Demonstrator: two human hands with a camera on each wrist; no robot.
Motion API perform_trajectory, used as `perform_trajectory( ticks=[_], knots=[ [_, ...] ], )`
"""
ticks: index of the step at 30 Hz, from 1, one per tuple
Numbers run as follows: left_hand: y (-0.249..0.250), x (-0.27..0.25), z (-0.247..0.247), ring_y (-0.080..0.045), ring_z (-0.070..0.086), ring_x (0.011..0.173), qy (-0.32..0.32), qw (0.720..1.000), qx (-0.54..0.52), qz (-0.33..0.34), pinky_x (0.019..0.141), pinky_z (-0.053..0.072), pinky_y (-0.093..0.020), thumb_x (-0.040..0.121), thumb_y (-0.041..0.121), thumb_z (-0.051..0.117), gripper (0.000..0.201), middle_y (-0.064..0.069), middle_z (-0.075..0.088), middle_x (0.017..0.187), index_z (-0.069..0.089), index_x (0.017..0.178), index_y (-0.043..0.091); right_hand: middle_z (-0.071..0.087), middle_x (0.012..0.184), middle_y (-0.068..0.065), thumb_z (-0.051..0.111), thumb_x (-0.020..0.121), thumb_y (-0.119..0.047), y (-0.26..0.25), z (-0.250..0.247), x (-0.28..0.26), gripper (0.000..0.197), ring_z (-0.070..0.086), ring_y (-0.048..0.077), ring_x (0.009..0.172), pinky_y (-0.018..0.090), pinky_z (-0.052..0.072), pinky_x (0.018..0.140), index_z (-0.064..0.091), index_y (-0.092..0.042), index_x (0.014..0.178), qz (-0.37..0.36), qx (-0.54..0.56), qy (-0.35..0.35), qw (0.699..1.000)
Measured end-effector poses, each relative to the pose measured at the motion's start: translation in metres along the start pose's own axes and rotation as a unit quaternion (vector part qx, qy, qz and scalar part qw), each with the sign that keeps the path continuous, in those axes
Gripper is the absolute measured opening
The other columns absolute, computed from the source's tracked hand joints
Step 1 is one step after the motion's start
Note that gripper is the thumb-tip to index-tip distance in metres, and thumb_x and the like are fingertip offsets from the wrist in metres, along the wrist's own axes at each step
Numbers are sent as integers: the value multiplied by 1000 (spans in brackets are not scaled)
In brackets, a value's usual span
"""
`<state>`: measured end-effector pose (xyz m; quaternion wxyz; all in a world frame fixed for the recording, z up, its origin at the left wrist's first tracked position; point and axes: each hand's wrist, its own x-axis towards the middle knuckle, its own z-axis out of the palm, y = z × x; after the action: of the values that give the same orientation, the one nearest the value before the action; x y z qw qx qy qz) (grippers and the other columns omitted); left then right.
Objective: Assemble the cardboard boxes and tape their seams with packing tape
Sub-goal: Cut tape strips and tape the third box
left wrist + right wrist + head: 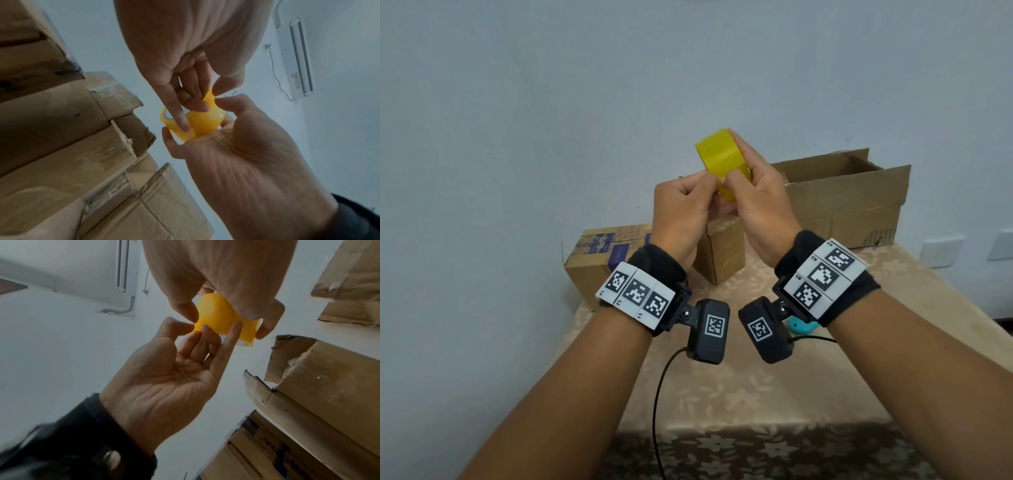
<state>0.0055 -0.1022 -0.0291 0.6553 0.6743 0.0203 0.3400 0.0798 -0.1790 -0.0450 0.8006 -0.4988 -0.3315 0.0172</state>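
Pale blue wall backs a table point(774, 394) covered with a beige floral cloth. Above the table, both hands hold a yellow tape roll point(717, 154) in the air. Right hand point(760, 202): fingers and thumb are curled round the roll, fingertips on its far side, thumb on the near face. Left hand point(681, 209): thumb and fingertips are closed in a pinch on the loose tape end point(209, 97) at the roll's near edge; the little finger lies straight along the roll's side in the left wrist view. The roll's pale inner core shows at one end in that view. Below the hands, a small box point(722, 250) stands on the table, partly hidden by the left hand. Just left of it lies a closed box point(592, 263) with blue print on its top. To the right, at the table's rear, stands a large box point(849, 202) with its top flaps open. A teal object point(799, 327) lies on the cloth, mostly hidden behind the right wrist camera; what it is cannot be told. Each wrist carries a black band with marker tags, and a cable point(657, 411) hangs from the left camera.
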Motion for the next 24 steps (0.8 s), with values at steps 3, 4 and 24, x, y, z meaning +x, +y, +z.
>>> perform_trajectory(
  ticks=[3,4,24],
  knots=[
    [-1,0,0,-15,57,63,3,1000,2,-7,64,57,-27,97,-2,55,25,-15,57,69,70,79,-12,53,137,25,53,87,-19,2,0,0,68,62,17,97,34,57,79,47,-29,154,-1,-4,2,1000],
    [-1,0,0,-14,58,61,2,1000,4,-6,65,58,-28,96,-2,56,25,-14,58,68,70,79,-13,53,136,26,53,87,-19,3,-1,0,68,61,17,97,36,57,80,47,-29,153,0,-6,3,1000],
    [8,-2,-2,-15,55,71,-38,992,-87,-86,61,57,-25,105,12,55,24,-13,57,80,68,103,-8,65,98,9,55,91,-5,-1,-2,-4,62,58,18,84,38,53,79,49,-22,150,21,36,6,999]
  ],
)
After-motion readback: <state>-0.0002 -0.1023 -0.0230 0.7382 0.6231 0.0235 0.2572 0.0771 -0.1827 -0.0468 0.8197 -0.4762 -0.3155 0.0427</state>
